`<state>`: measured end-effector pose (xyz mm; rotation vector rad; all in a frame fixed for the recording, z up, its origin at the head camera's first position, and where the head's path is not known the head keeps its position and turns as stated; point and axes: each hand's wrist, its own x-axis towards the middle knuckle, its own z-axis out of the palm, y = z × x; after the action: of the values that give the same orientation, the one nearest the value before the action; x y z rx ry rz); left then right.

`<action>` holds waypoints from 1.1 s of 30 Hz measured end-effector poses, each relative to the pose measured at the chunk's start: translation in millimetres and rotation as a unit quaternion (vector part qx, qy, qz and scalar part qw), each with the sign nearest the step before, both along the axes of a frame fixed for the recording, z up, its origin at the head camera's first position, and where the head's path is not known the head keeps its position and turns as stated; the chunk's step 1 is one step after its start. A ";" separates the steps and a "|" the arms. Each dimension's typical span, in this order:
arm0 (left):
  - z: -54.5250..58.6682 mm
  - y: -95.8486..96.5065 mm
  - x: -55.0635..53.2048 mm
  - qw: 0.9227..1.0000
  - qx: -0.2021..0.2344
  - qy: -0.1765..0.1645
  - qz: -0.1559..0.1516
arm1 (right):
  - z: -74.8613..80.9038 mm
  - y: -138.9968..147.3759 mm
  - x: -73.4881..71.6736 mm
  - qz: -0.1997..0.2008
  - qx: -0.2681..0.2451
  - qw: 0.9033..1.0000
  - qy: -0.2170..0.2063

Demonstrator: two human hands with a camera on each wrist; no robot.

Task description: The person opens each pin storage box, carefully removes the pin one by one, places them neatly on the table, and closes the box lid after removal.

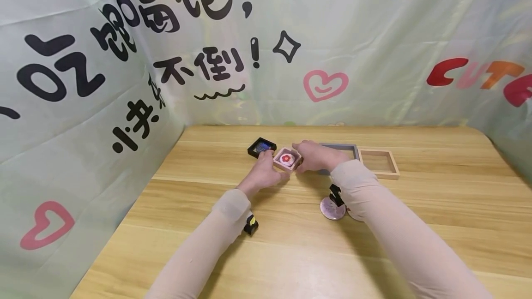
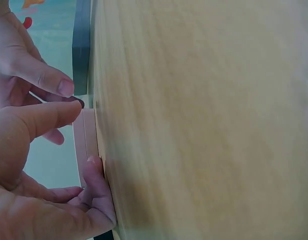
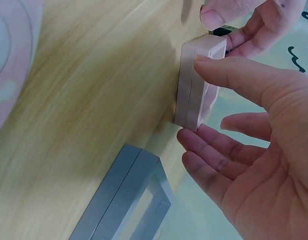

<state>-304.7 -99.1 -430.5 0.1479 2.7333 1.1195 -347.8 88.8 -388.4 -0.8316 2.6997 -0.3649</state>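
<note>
A small pink display frame sits at the back middle of the table, a round badge with a red flower inside it. My left hand holds its left side, fingers against the edge and thumb near the front corner. From the right, my right hand grips the same frame, its thumb on the side and its fingers at the far corner. In the right wrist view the pink frame shows a seam along its side. A black display frame lies just behind my left fingers.
Right of the hands lie a grey-blue display frame and a beige display frame, side by side. A round pink-purple badge lies beside my right forearm, with another partly hidden under the sleeve. Printed fabric walls the table's back and sides.
</note>
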 end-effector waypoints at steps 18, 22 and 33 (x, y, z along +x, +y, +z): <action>-2.6 1.0 -1.3 1.000 -0.014 0.008 -0.015 | 2.2 0.2 5.6 -0.019 -0.015 0.999 -0.047; -2.7 0.5 -1.5 1.000 -0.022 0.008 -0.018 | 2.1 -0.4 6.5 -0.022 -0.010 0.999 -0.046; -2.9 0.9 -1.8 0.999 -0.035 0.014 -0.019 | 0.0 -1.6 6.8 -0.025 -0.004 0.999 -0.046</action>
<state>-306.5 -98.2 -433.4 0.2075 2.7779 1.0178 -341.0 87.2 -388.4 -0.7338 2.6391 -0.4160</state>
